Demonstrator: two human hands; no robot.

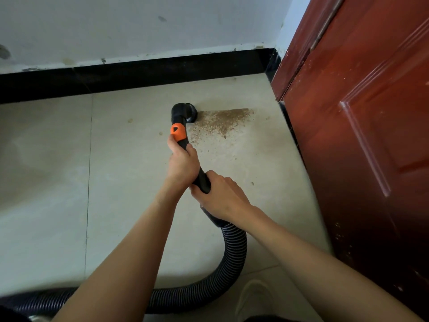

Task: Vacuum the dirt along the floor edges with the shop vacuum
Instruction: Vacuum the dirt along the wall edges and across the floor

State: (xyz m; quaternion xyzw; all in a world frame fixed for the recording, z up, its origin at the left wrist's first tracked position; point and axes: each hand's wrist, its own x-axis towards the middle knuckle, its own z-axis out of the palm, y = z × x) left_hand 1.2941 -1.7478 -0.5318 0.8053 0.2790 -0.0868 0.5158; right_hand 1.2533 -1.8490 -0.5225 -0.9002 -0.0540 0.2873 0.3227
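Main risk: the nozzle (185, 112) rides over the dirt patch (220, 123) too fast or lifts off the floor (130, 182), and grit gets pushed toward the red door (362, 140) instead of sucked in. The patch's far edge runs close to the gap under the door (hard to reach from this angle). Stray specks also lie toward the person, beside the wand, easy to miss.

Second risk: the corrugated hose (232, 256) loops tight behind the right hand (220, 196) and runs back past a shoe (253, 296). A kink there cuts suction; a step on it yanks the wand.

Grip: left hand (182, 163) is wrapped round the black wand just below the orange collar (177, 132), fingers clenched on it. Right hand grasps the wand's lower end where the hose joins, fingers curled round it. Both hands sit close together on the same tube, left ahead.

Nozzle sits on the floor just ahead of the left hand, touching the left edge of the dirt patch. The patch spreads right from it, between nozzle and door, apart from the black baseboard (139, 75). Most of the dirt looks still uncollected, so I'd judge this pass early.
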